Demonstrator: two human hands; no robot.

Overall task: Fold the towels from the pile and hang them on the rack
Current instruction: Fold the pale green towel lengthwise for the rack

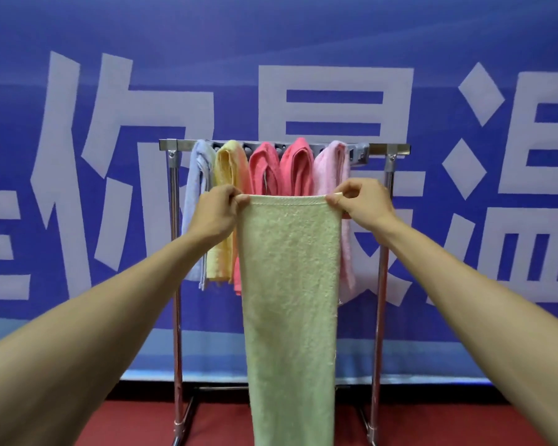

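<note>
up front, left hand (218,209) and right hand (361,201) pinch the green towel's (290,284) top corners, seemingly folded, before the rack (397,149).

a metal rack (380,284) stands mid-frame on the red floor (110,426). over its top bar, from frame left to right, hang a blue towel (197,201), a yellow towel (227,169), two coral towels (264,169) and a pink towel (331,169).
</note>
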